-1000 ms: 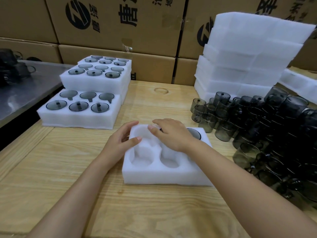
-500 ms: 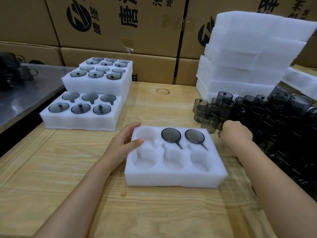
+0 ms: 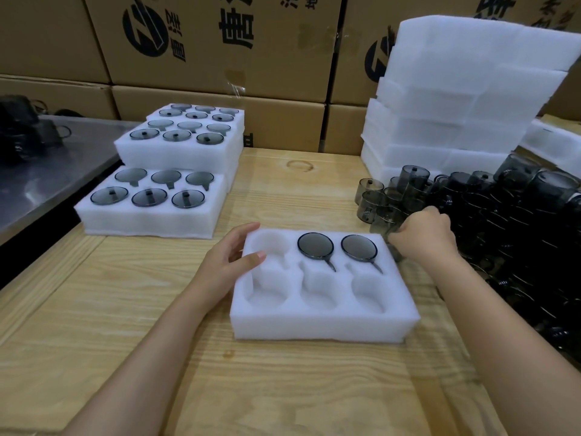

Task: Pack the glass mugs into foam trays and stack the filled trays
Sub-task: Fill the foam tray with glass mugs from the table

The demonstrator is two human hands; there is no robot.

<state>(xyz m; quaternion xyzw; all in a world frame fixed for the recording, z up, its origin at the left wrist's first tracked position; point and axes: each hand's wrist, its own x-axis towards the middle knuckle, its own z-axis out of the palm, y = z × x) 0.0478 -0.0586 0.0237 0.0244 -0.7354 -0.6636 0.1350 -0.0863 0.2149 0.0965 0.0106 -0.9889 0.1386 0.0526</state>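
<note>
A white foam tray (image 3: 317,324) with six pockets lies on the wooden table in front of me. Two smoky glass mugs (image 3: 315,245) (image 3: 359,247) sit in its far middle and far right pockets; the other pockets are bare. My left hand (image 3: 231,262) rests on the tray's far left corner, thumb on top. My right hand (image 3: 423,236) curls around a mug (image 3: 393,251) at the near edge of the loose mug pile (image 3: 490,221), just right of the tray.
Filled trays (image 3: 151,215) (image 3: 182,149) are stacked at the left back. A tall pile of bare foam trays (image 3: 456,99) stands at the right back. Cardboard boxes (image 3: 220,42) line the rear. A metal table (image 3: 47,171) adjoins the left side.
My right hand left the tray's middle pocket, where a mug now sits, and reached right into the mug pile. It now grips a mug there. The left hand stayed on the tray.
</note>
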